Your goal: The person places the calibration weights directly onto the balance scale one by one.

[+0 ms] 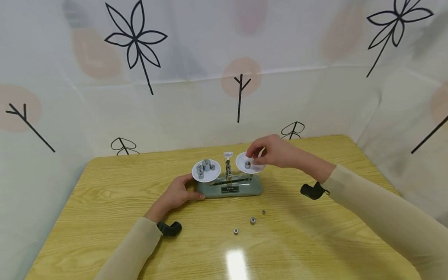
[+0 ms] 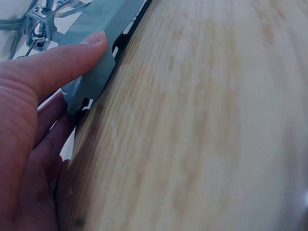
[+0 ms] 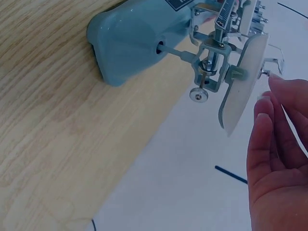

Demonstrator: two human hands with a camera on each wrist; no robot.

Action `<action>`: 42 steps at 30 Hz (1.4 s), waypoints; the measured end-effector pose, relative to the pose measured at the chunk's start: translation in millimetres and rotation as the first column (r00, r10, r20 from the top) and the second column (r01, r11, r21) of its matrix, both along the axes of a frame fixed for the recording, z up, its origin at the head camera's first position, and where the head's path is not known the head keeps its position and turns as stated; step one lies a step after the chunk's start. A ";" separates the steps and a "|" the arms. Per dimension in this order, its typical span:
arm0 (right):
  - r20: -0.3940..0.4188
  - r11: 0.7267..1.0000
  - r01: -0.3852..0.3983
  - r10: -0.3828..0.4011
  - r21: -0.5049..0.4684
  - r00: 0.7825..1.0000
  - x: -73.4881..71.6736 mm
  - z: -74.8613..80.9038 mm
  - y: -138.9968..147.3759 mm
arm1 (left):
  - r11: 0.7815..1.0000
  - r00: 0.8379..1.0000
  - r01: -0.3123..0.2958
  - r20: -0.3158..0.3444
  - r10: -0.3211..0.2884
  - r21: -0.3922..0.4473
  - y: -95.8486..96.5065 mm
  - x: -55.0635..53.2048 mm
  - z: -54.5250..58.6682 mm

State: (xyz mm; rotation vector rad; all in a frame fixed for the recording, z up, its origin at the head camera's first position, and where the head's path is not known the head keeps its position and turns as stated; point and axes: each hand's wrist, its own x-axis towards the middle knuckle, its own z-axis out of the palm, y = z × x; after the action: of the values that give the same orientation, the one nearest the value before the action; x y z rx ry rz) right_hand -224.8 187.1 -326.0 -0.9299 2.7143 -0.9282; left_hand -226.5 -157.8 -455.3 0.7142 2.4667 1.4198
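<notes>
A small pan balance (image 1: 229, 187) with a grey-green base and two white pans stands on the table. My left hand (image 1: 178, 191) grips the left end of its base, thumb on the front face and fingers behind, as the left wrist view shows. Several metal weights (image 1: 206, 165) sit on the left pan (image 1: 211, 177). Over the right pan (image 1: 242, 158) is my right hand (image 1: 273, 151), thumb and fingertips pinched together at a small metal weight (image 1: 248, 164). In the right wrist view the fingertips partly hide a small metal piece (image 3: 264, 73) close to the pan.
Three small weights lie on the wooden table in front of the balance: one nearest (image 1: 236, 231), one in the middle (image 1: 253, 220) and a smaller one (image 1: 263, 212). A patterned white cloth (image 1: 191, 112) hangs behind the table and along its sides.
</notes>
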 end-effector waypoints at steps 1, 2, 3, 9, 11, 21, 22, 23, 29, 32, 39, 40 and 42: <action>-0.005 1.000 0.003 -0.003 -0.001 1.000 1.0 0.9 0.9 | 1.000 1.000 -0.001 -0.002 0.001 0.000 -1.0 -3.2 -5.4; -0.007 1.000 0.006 -0.006 -0.001 1.000 1.9 1.6 2.0 | 1.000 1.000 -0.003 -0.003 0.003 -0.001 -2.3 -6.4 -10.8; -0.005 1.000 0.008 -0.008 -0.003 1.000 3.0 2.3 3.0 | 1.000 1.000 -0.003 -0.003 0.003 -0.001 -3.4 -9.6 -16.5; -0.003 1.000 0.026 -0.026 -0.013 1.000 8.9 0.9 11.1 | 1.000 1.000 -0.004 -0.006 0.004 -0.011 -4.9 -8.9 -15.8; -0.011 0.999 0.031 -0.031 -0.020 0.999 10.9 0.3 14.7 | 1.000 1.000 0.001 -0.015 -0.001 -0.018 -4.7 -9.2 -15.3; -0.008 0.998 0.048 -0.049 -0.043 0.999 23.4 -4.8 32.7 | 1.000 1.000 -0.008 -0.013 0.008 -0.011 -2.8 -8.1 -14.2; -0.004 0.997 0.051 -0.051 -0.054 0.999 24.5 -5.8 34.3 | 1.000 1.000 -0.007 -0.014 0.007 -0.009 -2.7 -7.8 -14.2; 0.001 0.996 0.056 -0.056 -0.065 0.998 25.6 -6.7 35.8 | 1.000 1.000 -0.006 -0.016 0.006 -0.008 -2.6 -7.5 -14.2; 0.005 0.993 0.067 -0.067 -0.100 0.998 31.0 -10.2 42.1 | 1.000 1.000 -0.010 -0.009 0.010 -0.006 -2.4 -7.1 -12.4; -0.004 0.992 0.065 -0.066 -0.108 0.998 33.4 -11.2 44.3 | 1.000 1.000 -0.012 -0.006 0.012 -0.014 -2.8 -7.7 -11.7; 0.020 0.990 0.087 -0.085 -0.115 0.996 40.6 -16.9 47.3 | 1.000 1.000 -0.011 -0.007 0.011 -0.018 -3.5 -7.6 -12.6; 0.024 0.989 0.086 -0.083 -0.121 0.996 41.6 -17.4 47.5 | 1.000 1.000 -0.010 -0.007 0.010 -0.019 -3.4 -7.6 -12.5; 0.032 0.987 0.080 -0.076 -0.138 0.997 43.9 -17.9 47.9 | 1.000 1.000 -0.011 -0.011 0.011 -0.022 -2.8 -7.8 -12.1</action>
State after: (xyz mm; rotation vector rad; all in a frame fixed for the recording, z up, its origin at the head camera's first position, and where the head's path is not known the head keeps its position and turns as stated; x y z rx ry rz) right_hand -180.9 235.0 -343.9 -0.8327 2.7098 -1.1487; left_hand -234.3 -160.6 -467.4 0.7064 2.4944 1.3933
